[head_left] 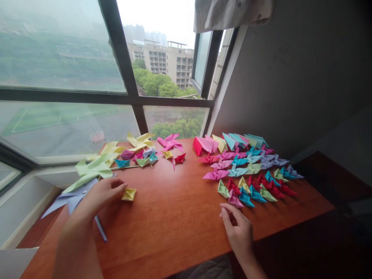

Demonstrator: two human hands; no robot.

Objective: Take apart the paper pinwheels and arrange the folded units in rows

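Observation:
My left hand [101, 193] reaches over the left part of the table, its fingers closed at the left edge of a small yellow paper boat [129, 194]. Under the same forearm lie a lavender paper pinwheel [74, 197] and its stick, partly hidden; a light green pinwheel [92, 170] is just beyond. My right hand [238, 228] hovers near the table's front edge with loosely bent fingers and nothing in them. Nearest to it is a pink paper boat [235, 199], in front of rows of coloured boats, including a blue boat [246, 197].
Folded paper cranes [240, 171] and paper planes [205, 145] fill the right of the wooden table [174, 224]. A pink pinwheel [170, 142], a yellow pinwheel [140, 141] and several more boats [144, 161] lie at the back left, by the window [174, 101].

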